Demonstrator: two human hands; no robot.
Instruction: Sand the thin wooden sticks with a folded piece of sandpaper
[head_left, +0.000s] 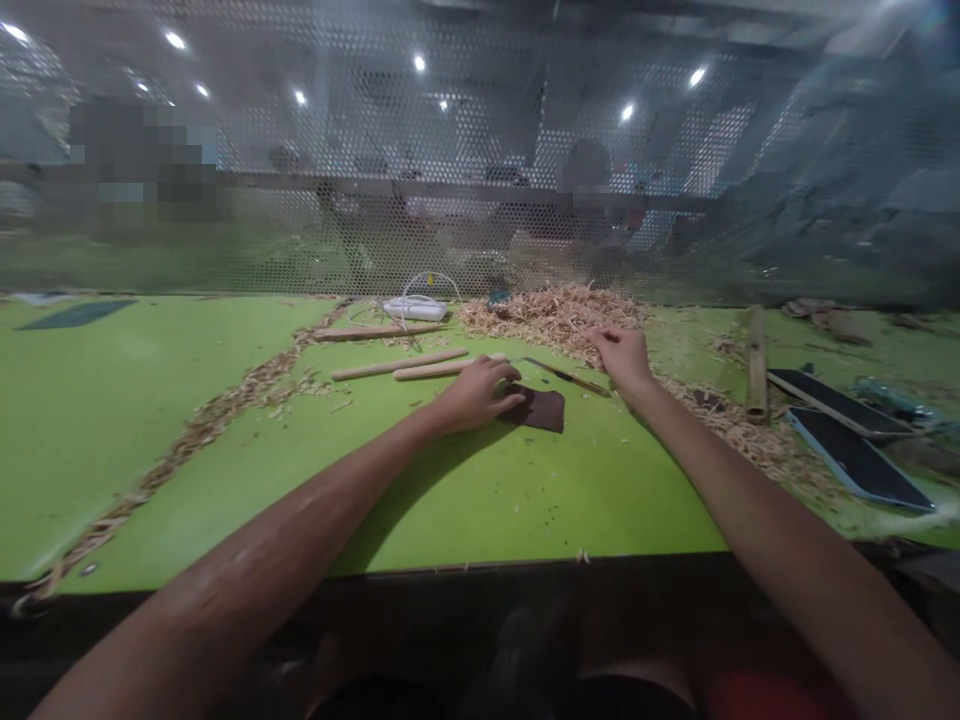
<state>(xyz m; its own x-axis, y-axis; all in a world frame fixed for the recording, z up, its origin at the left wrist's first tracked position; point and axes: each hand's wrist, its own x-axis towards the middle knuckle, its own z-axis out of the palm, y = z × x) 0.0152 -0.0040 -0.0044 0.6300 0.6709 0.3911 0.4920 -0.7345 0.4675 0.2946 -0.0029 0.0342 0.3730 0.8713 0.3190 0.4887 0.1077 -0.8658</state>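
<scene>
My left hand (480,393) is above the green table, fingers bent and a little apart, beside a dark brown piece of sandpaper (541,410). Its fingertips overlap the sheet's left edge; contact is unclear. Behind that hand lie two pale round sticks, one (397,365) farther back and the other (431,371) partly covered by the fingers. My right hand (621,352) is at the front edge of the wood shavings (559,312), its thumb and fingers pinched together on something too small to make out. A thin knife-like tool (570,376) rests between the hands.
A white power strip (416,308) with a cable and a longer brown stick (379,332) lie at the back. Two phones (840,400) (859,455) and a bamboo piece (756,370) are at the right. Shavings line the green table (225,520); perforated mesh (450,230) stands behind.
</scene>
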